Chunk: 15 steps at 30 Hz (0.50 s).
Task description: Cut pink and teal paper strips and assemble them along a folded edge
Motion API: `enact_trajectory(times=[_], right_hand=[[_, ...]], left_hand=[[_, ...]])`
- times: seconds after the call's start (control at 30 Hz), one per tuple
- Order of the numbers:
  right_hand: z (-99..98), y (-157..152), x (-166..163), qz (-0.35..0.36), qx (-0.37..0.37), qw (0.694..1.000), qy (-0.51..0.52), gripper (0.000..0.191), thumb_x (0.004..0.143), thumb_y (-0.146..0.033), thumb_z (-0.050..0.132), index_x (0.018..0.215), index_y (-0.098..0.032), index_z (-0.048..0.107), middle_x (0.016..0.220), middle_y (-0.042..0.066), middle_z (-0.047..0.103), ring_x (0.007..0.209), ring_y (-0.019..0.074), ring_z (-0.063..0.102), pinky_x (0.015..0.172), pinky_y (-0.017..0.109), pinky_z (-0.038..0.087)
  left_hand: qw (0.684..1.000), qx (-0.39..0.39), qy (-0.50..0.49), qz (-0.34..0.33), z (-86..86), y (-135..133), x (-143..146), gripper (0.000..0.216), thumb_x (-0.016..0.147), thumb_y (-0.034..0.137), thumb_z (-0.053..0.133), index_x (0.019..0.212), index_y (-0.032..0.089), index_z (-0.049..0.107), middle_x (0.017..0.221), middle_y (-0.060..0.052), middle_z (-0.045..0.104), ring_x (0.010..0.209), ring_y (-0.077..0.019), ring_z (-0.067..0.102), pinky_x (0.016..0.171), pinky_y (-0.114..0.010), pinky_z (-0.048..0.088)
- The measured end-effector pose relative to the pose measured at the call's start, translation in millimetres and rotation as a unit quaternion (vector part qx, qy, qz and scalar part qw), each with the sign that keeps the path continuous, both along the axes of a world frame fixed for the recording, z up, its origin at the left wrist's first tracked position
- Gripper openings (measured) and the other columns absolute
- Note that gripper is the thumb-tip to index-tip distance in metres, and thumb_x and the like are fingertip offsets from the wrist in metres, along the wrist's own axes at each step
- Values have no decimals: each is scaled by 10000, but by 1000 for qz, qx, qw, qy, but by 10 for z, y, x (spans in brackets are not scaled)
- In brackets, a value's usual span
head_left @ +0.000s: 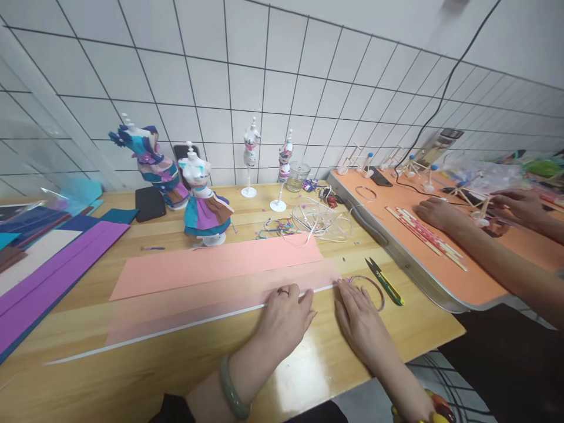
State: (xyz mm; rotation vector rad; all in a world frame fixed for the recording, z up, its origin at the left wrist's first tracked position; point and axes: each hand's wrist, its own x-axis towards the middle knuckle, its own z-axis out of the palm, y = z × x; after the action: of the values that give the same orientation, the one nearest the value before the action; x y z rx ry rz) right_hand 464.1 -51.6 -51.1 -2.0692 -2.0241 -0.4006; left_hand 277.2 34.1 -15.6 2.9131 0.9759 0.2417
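A thin white strip (194,324) runs along the near edge of a sheer pink fabric piece (176,302) spread on the wooden table. My left hand (286,314) rests on the strip towards its right part, fingers bent down onto it and thumb apart. At the strip's right end, my right hand (359,314) lies with fingers stretched out flat on the table, their tips touching the strip's end. Just beyond the right fingers is a thin ring (382,299), partly covered by them. An opaque pink piece (211,267) lies behind the sheer one.
Yellow-green thread snips (384,282) lie right of my hands. Behind stand small dress forms, one in a layered skirt (207,214), beside tangled white cord (319,218). Coloured sheets (66,264) lie left. Another person's hands (434,212) work at the orange table (440,279).
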Motion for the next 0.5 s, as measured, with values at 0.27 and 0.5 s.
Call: enact_trajectory(times=[0.27, 0.5], right_hand=[[-85, -16, 91, 16, 5, 1000, 23, 437, 914, -323, 321, 1273, -98, 427, 1240, 175, 553, 1171, 300, 489, 967, 501, 368], [-343, -17, 344, 86, 69, 993, 38, 504, 866, -455, 361, 1277, -175, 444, 1139, 175, 618, 1047, 338, 571, 871, 504, 425]], left_hand=[[998, -50, -32, -22, 101, -56, -208, 235, 839, 353, 541, 1006, 189, 538, 914, -66, 545, 906, -244, 535, 739, -351, 474], [994, -94, -23, 47, 205, -18, -1048, 168, 862, 283, 507, 994, 187, 547, 945, -60, 565, 917, -209, 527, 819, -353, 460]])
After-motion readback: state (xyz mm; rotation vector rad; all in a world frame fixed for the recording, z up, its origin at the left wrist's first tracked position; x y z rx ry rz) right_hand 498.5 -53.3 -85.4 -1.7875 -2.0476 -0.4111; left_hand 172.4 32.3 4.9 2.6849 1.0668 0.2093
